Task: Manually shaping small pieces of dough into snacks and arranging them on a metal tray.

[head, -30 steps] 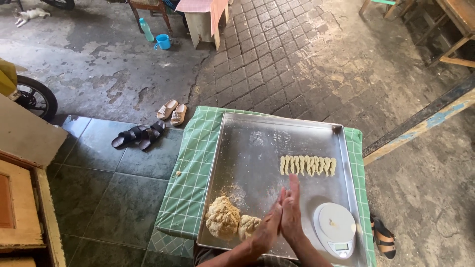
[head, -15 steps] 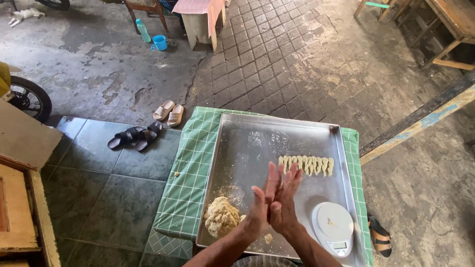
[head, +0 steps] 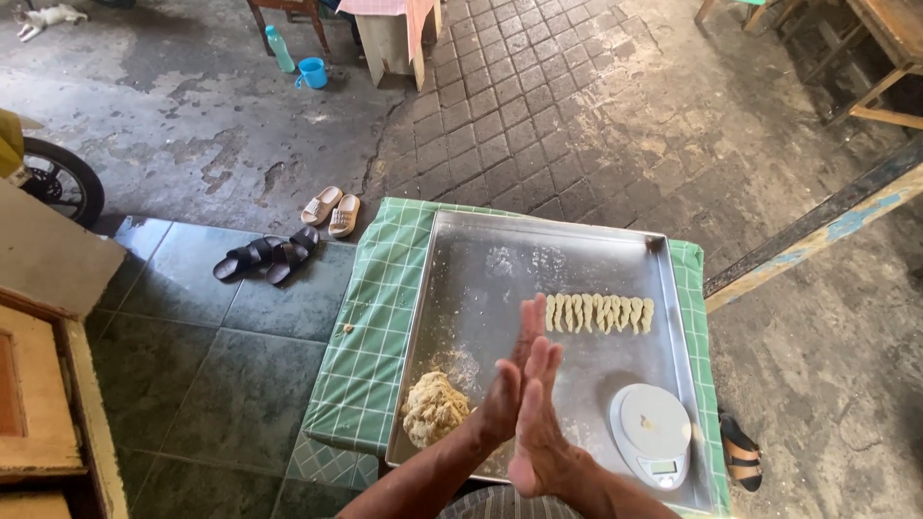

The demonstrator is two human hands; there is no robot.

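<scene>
My left hand (head: 508, 383) and my right hand (head: 538, 428) are pressed palm to palm, fingers straight, above the near part of a metal tray (head: 481, 279). Whatever lies between the palms is hidden. Just left of my hands a rough lump of dough (head: 435, 408) sits in the tray's near left corner. Beyond my fingertips, a row of several twisted dough strips (head: 598, 313) lies across the tray's middle. A round white kitchen scale (head: 654, 432) stands in the near right corner. Flour dusts the tray.
The tray rests on a green checked cloth (head: 375, 327) over a small table. On the floor are black sandals (head: 264, 258), beige sandals (head: 330, 210) and another sandal (head: 740, 450) at right. A wheel (head: 53, 178) is at left and a wooden beam (head: 817, 226) at right.
My joined hands have slid against each other and shifted slightly up and right over the tray. The view has tilted a little. The dough lump, strips and scale have not moved.
</scene>
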